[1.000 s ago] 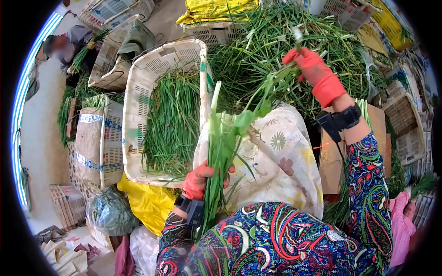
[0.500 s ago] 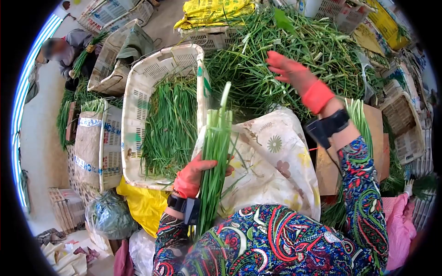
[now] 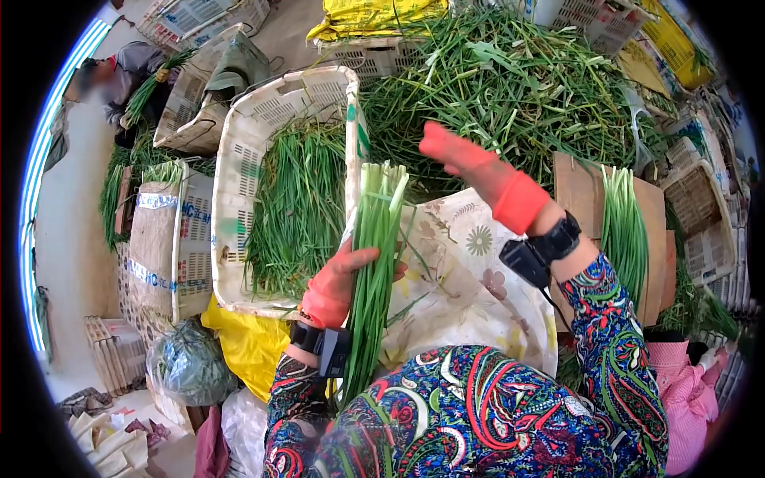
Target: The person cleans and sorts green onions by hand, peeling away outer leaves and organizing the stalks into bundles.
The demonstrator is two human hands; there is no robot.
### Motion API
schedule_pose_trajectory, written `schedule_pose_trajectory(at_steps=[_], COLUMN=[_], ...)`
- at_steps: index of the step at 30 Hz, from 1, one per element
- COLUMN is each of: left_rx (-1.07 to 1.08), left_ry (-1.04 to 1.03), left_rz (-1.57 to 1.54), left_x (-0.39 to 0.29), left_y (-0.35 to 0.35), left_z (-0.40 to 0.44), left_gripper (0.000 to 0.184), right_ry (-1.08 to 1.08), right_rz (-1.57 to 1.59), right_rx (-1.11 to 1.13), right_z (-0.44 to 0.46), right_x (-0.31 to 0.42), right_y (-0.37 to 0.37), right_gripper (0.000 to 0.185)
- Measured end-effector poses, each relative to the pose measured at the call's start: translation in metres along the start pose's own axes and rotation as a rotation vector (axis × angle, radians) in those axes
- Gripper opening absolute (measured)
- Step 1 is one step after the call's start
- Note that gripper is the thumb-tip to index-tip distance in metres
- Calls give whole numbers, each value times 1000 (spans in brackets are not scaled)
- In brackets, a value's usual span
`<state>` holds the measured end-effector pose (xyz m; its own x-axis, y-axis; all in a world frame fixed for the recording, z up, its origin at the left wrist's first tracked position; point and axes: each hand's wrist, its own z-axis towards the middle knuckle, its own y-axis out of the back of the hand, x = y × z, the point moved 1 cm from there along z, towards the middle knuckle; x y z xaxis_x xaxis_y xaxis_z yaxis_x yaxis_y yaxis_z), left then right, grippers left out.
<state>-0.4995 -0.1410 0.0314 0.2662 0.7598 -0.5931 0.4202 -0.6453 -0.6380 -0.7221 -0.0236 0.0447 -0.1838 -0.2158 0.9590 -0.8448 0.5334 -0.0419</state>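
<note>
My left hand (image 3: 339, 279), in a red glove, is wrapped round an upright bunch of green stalks (image 3: 376, 255) with pale ends on top. To the right and above it, my right hand (image 3: 470, 163), also gloved in red, hangs over the lower edge of a large heap of loose green stalks (image 3: 510, 88). Its fingers point left; they look pressed together, and nothing shows in them. A cloth with flower prints (image 3: 478, 263) covers my lap. Left of the bunch stands a white crate (image 3: 225, 199) with green leaves (image 3: 295, 207) inside.
On a brown board (image 3: 578, 179) at the right lies another stalk bunch (image 3: 624, 231). A yellow bag (image 3: 247, 342) and a clear bag of greens (image 3: 191, 366) are at the lower left. At the far upper left a person (image 3: 131, 76) holds greens. More crates stand around.
My right hand has released the leafy piece over the heap and moved left and down towards the bunch. The tall stalk no longer sticks out above the bunch, whose tops are now more even.
</note>
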Motion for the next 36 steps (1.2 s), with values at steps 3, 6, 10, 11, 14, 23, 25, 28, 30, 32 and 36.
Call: schedule_pose_trajectory(at_steps=[3, 6, 10, 11, 14, 23, 25, 28, 30, 32, 36], left_rx=[-25, -52, -55, -36, -8, -76, -59, -66, -96, -90, 7], left_ry=[-36, 9, 6, -8, -10, -26, -12, 115, 98, 103, 19], left_rz=[104, 118, 224, 246, 217, 369, 242, 84, 67, 65, 42], left_x=[-2, -3, -3, -4, -8, -9, -7, -9, -5, -2, 0], left_y=[-5, -7, -10, -10, -16, -21, -20, -17, -13, -10, -18], left_z=[4, 3, 10, 11, 10, 11, 12, 4, 3, 5, 12], left_gripper=[40, 39, 39, 39, 38, 38, 39, 34, 35, 36, 38], right_ry=[-42, -13, -209, -215, -202, -209, -191, -221, -151, -98, -194], right_rz=[-18, -107, -556, -571, -531, -111, 110, 225, 285, 261, 172], right_rx=[327, 311, 165, 167, 193, 184, 213, 359, 426, 448, 458], right_z=[-13, -39, -43, -42, -39, -39, -26, -28, -30, -32, -29], right_x=[-22, -9, 5, 5, 1, 1, -29, -25, -28, -25, -21], right_y=[-24, -51, -58, -59, -59, -53, -52, -49, -45, -46, -43], right_gripper=[71, 40, 33, 32, 31, 33, 32, 22, 22, 23, 24])
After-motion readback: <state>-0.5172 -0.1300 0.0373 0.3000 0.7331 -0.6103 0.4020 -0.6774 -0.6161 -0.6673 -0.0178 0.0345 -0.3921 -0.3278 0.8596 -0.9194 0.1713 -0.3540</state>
